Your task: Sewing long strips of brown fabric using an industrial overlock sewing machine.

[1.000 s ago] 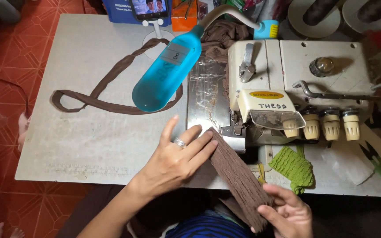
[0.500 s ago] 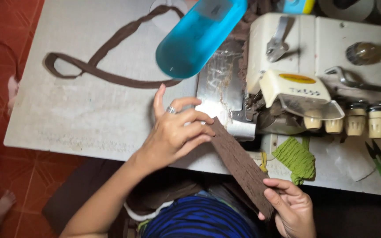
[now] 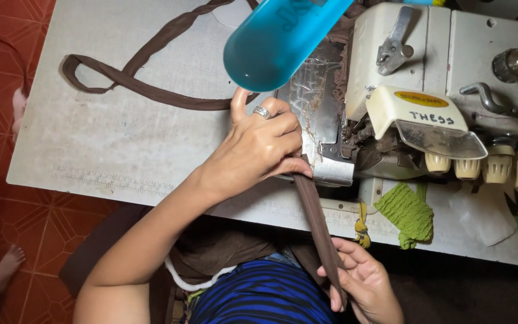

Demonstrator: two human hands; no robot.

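The brown fabric strip (image 3: pixel 320 231) runs with its long axis from the front edge of the cream sewing machine (image 3: pixel 415 114) down and toward the person, sloping slightly rightward. The left hand (image 3: pixel 262 147) is closed on the strip's upper end, pinching it right at the machine's metal plate (image 3: pixel 319 120), so it is the hand nearer the machine. The right hand (image 3: pixel 364 282) clasps the lower end below the table (image 3: pixel 121 138) edge. The strip's upper end points into the machine; a sewn length lies looped on the table left of the machine
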